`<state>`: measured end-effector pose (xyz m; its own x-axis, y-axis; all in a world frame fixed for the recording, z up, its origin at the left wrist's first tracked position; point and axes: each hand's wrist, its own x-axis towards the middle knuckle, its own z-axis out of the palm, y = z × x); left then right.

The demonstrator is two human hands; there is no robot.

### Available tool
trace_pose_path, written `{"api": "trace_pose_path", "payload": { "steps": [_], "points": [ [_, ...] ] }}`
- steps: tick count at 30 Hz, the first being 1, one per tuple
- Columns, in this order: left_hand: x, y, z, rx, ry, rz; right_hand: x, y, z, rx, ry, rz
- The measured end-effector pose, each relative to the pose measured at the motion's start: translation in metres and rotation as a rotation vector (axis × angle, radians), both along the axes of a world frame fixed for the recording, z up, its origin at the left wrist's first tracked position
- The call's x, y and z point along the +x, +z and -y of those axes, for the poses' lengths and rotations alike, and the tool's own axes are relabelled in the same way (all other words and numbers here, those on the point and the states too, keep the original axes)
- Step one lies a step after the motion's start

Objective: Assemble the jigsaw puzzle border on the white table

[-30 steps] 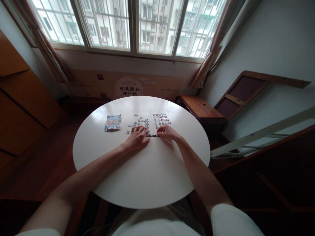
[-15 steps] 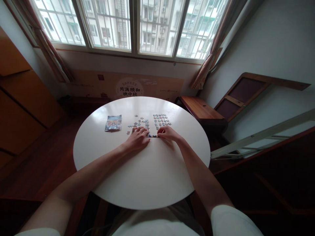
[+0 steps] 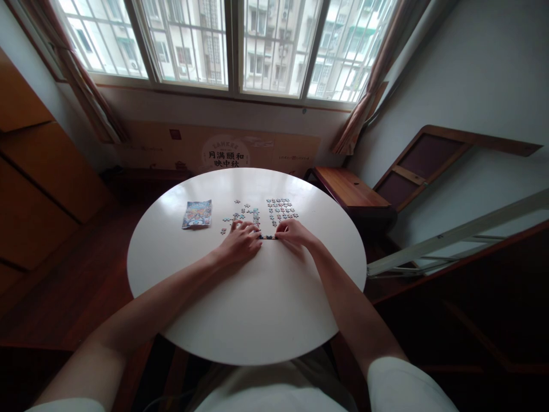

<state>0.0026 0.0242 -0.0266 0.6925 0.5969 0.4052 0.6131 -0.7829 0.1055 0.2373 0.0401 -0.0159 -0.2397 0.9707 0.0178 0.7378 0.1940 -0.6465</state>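
My left hand (image 3: pixel 241 240) rests on the table with its fingers bent and apart, over the near left corner of some joined jigsaw pieces. From there a dark bottom row (image 3: pixel 268 237) runs to the right, and a column of pieces (image 3: pixel 256 216) runs away from me. At the row's right end, my right hand (image 3: pixel 294 231) pinches a puzzle piece, mostly hidden by the fingertips. Loose puzzle pieces (image 3: pixel 235 217) lie scattered beyond my left hand. More pieces (image 3: pixel 279 203) are laid out in rows beyond my right hand.
A printed puzzle packet (image 3: pixel 197 215) lies left of the pieces on the round white table (image 3: pixel 253 309). Behind the table's right side stands a wooden bench or stool (image 3: pixel 351 189). Barred windows (image 3: pixel 274 51) and a printed cardboard panel (image 3: pixel 295 150) are at the back.
Hardly anything differs. My right hand has shifted very slightly at the row's right end, and my left hand stays on the joined pieces.
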Motion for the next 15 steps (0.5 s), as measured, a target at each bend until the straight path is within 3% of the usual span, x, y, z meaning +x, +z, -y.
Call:
{"api": "trace_pose_path", "payload": {
  "steps": [15],
  "points": [
    [-0.0011, 0.0009, 0.0002, -0.008, 0.017, 0.001, -0.0051, 0.0008, 0.0028, 0.001, 0.034, 0.003]
  ]
}}
